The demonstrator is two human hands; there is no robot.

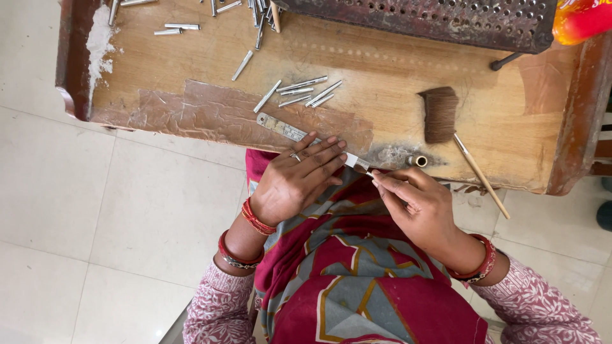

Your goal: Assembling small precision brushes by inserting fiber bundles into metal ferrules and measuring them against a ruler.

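Nearest the camera, over a red patterned lap, both hands work at the front edge of the desk [395, 83]. Left hand [298, 180] lies palm down with fingers extended and close together, pressing flat on a metal ruler [285, 129] that runs diagonally from the desk toward the lap. It is not curled around anything. Right hand [417, 207] is partly closed, thumb and forefinger pinching a small thin piece [364, 168] at the ruler's lower end; what the piece is cannot be told. Red bangles sit on both wrists.

Just beyond the right hand, a short metal tube [418, 160] lies on the desk edge within a dark smudged patch. Beside it, a tuft of brown bristles [439, 113] rests flat, and a thin wooden stick [481, 176] slants off the desk edge below the tuft.

Farther in, a loose group of metal tubes [303, 92] lies near the ruler's upper end, with more scattered toward the far left corner. At the far edge stands a perforated dark metal tray [446, 22].
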